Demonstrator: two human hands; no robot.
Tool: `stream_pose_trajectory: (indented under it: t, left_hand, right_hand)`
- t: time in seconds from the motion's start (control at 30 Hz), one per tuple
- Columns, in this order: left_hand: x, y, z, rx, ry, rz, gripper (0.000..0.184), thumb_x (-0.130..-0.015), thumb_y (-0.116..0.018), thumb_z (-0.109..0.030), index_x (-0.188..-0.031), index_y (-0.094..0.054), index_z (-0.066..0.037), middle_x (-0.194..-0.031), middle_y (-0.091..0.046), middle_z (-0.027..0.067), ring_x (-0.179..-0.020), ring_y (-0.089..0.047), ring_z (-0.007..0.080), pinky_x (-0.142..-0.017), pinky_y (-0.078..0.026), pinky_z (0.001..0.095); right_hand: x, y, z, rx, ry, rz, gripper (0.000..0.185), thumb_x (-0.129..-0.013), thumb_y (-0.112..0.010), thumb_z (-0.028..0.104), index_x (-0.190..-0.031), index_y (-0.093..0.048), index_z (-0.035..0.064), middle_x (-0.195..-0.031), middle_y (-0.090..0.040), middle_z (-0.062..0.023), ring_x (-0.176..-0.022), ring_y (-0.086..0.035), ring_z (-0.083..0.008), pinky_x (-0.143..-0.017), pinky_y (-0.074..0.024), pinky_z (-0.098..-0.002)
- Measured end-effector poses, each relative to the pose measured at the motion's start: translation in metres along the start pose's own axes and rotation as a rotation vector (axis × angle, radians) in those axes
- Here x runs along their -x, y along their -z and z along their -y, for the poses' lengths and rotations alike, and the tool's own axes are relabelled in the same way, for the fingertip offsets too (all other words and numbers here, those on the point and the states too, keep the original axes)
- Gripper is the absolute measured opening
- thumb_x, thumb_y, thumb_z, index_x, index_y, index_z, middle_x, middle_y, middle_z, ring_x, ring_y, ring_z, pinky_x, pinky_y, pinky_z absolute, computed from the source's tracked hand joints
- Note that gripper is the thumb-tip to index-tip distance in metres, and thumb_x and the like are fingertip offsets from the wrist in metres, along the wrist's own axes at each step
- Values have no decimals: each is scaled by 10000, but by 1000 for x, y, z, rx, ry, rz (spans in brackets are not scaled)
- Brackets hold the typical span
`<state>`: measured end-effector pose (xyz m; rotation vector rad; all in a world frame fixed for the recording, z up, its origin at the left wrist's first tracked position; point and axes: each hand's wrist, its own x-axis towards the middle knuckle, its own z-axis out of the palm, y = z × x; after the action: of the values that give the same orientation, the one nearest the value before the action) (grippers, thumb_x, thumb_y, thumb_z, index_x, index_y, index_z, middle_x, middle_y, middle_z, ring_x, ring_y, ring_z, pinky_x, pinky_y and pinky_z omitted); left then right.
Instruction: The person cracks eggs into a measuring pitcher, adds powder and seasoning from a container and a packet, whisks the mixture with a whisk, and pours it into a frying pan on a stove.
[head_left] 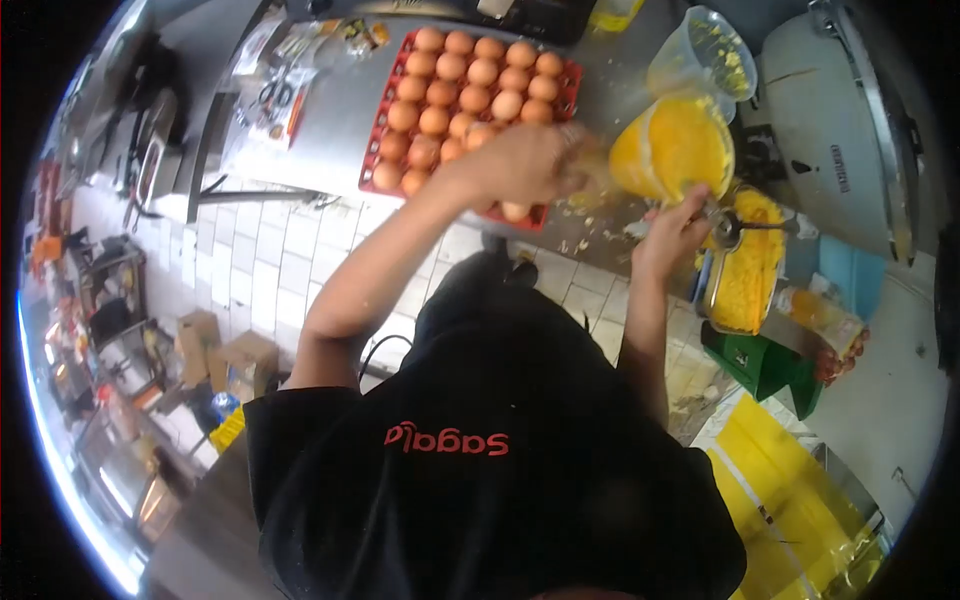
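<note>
My left hand (535,165) is over the right side of a red egg tray (372,165) filled with brown eggs (440,92). Motion smears its fingers, and a brownish blur lies between it and a plastic tub (650,150) of yellow contents. With thumb and fingers closed at the tub's near rim, my right hand (675,235) holds it tilted. Just right of that hand is a round metal utensil (727,230), its kind unclear. It lies over a metal pan (708,300) of yellow, crumbly food (748,270).
Behind the tub stands a clear container (690,60) with yellow bits. Scissors (275,92) and small packets lie left of the eggs. A bottle (825,320) and green box (765,370) are at right, above a yellow sheet (780,480). Cardboard boxes (245,360) sit at lower left.
</note>
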<state>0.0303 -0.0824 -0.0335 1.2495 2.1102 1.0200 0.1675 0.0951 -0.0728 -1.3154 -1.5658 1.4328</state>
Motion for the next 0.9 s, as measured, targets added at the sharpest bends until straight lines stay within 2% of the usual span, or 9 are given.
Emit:
stream_pose_trajectory:
  t: [0.1,0.2,0.23,0.33,0.43,0.6,0.7,0.83,0.9]
  left_hand:
    - [40,12,2,108,135,-151,411,-891,-704,-305,-1189,-609,-40,-955,-728,114,-864,-705,236,-772,-550,348]
    - [76,19,4,171,219,-293,379,-887,-720,-296,-1130,-633,-18,-872,-718,99,-781,-691,161,-728,-545,297]
    - [85,22,9,172,236,-338,375,-888,-720,-293,-1128,-633,-18,-862,-715,96,-774,-685,150,-727,-544,295]
    - [100,33,27,252,320,-433,354,-888,-725,-262,-1108,-627,-3,-850,-706,91,-774,-674,143,-710,-536,291]
    - [99,48,69,307,263,-550,338,-891,-728,-246,-1075,-621,16,-871,-700,87,-766,-651,114,-701,-523,270]
    - [68,106,83,591,330,-484,280,-963,-652,-206,-1143,-583,-3,-985,-664,57,-848,-630,108,-741,-516,250]
    - [41,129,101,757,243,-393,332,-960,-662,-217,-1183,-543,-2,-987,-648,58,-861,-624,107,-727,-505,232]
    - [-5,128,118,970,114,-195,461,-972,-642,-276,-1273,-437,6,-1047,-618,95,-901,-633,137,-738,-551,279]
    - [-28,124,118,1124,110,-88,528,-973,-637,-324,-1305,-401,12,-1072,-610,117,-900,-646,151,-736,-564,293]
  right_hand:
    - [-23,6,-16,152,267,-117,585,-1001,-514,467,-986,-660,-100,-873,-721,-182,-736,-685,-237,-640,-502,-345]
    - [-26,13,-16,61,426,-161,498,-992,-554,377,-910,-665,-101,-888,-723,-202,-700,-685,-246,-642,-502,-354]
    - [-37,17,-25,24,537,-184,394,-981,-577,283,-890,-662,-91,-843,-720,-180,-708,-680,-234,-643,-502,-354]
    - [-55,31,-36,27,657,-134,275,-966,-579,183,-934,-648,-81,-871,-693,-125,-793,-643,-194,-753,-512,-335]
    - [-51,36,-27,109,665,-98,255,-968,-588,173,-911,-629,-72,-867,-679,-118,-819,-636,-209,-762,-501,-349]
    - [-22,35,26,191,560,-208,230,-966,-582,173,-930,-609,-52,-876,-638,-82,-819,-600,-183,-770,-496,-342]
    - [-21,33,59,-43,464,-240,212,-967,-552,182,-964,-600,-25,-932,-612,-67,-831,-576,-169,-763,-489,-328]
    - [-1,-4,166,132,485,-308,215,-957,-556,212,-980,-601,4,-957,-591,-54,-864,-588,-173,-726,-493,-309]
    - [-4,-27,206,56,457,-247,213,-954,-562,220,-994,-617,17,-913,-594,-43,-778,-583,-142,-626,-465,-280]
